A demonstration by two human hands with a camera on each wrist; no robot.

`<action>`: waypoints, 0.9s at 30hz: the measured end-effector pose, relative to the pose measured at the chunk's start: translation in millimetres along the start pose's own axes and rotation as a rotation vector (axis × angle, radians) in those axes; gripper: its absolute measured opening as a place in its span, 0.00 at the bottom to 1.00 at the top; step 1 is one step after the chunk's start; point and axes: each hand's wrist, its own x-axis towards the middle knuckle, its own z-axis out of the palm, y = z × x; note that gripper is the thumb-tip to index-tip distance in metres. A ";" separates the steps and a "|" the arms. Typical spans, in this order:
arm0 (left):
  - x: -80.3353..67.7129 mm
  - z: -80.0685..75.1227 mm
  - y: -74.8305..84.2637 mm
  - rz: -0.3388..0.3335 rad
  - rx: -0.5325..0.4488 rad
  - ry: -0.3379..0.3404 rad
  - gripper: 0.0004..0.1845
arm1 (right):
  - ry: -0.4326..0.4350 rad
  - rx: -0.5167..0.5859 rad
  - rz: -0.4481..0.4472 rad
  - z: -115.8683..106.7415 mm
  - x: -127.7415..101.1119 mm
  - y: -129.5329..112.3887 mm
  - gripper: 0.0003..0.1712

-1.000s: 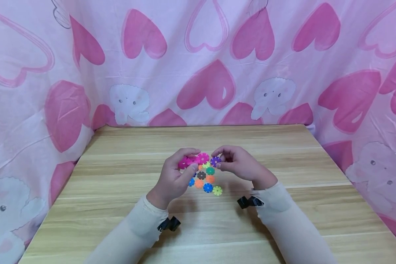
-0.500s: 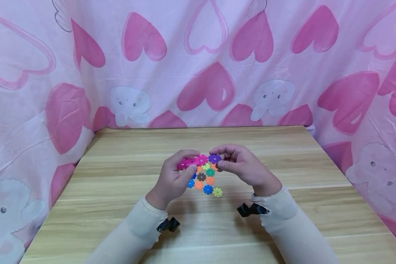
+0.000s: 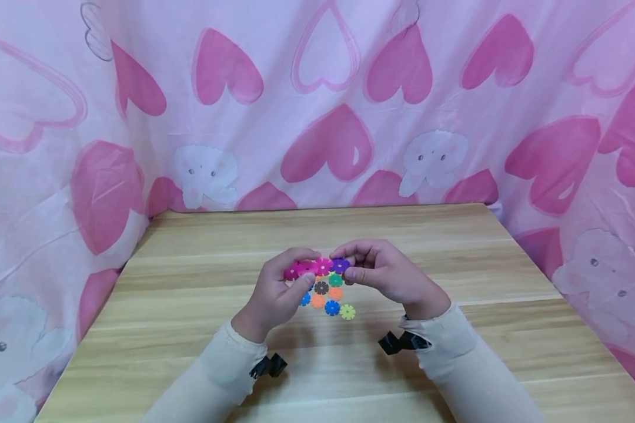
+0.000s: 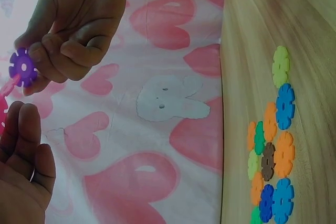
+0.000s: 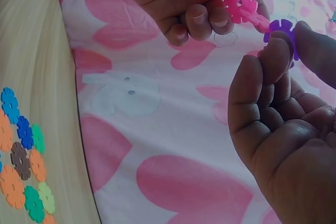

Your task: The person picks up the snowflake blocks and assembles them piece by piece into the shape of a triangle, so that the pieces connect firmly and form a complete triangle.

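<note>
My left hand (image 3: 275, 291) holds a short chain of pink notched snowflake discs (image 3: 323, 266), its thumb and fingers pinching them from the left. A purple snowflake disc (image 3: 340, 265) is pinched between the thumb and fingertips of my right hand (image 3: 388, 273). The right wrist view shows the purple disc's edge meeting the end of the pink chain (image 5: 240, 4). Both hands are raised above the table, over a loose group of similar discs. In the left wrist view the purple disc (image 4: 23, 67) faces the camera, while most of the pink chain is cut off at the edge.
Several loose discs lie flat on the wooden table (image 3: 190, 329) below the hands, among them a brown disc (image 3: 321, 288), a blue disc (image 3: 332, 307) and a yellow-green disc (image 3: 347, 311). A pink heart-patterned curtain (image 3: 325, 141) encloses the back and sides of the table.
My right hand has brought the purple disc leftward, from apart from the pink chain to right against its end. The left hand keeps its hold on the pink discs.
</note>
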 end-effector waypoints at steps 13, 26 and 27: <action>-2.7 4.5 -1.1 0.051 -0.007 -0.029 0.16 | -0.059 0.024 -0.046 2.9 0.3 5.7 0.19; -0.9 5.2 -5.9 0.009 -0.025 -0.042 0.19 | -0.013 -0.031 0.006 -6.1 2.2 6.0 0.23; -0.8 5.4 -6.2 0.006 -0.035 -0.042 0.19 | -0.008 -0.039 0.007 -7.9 2.2 7.0 0.24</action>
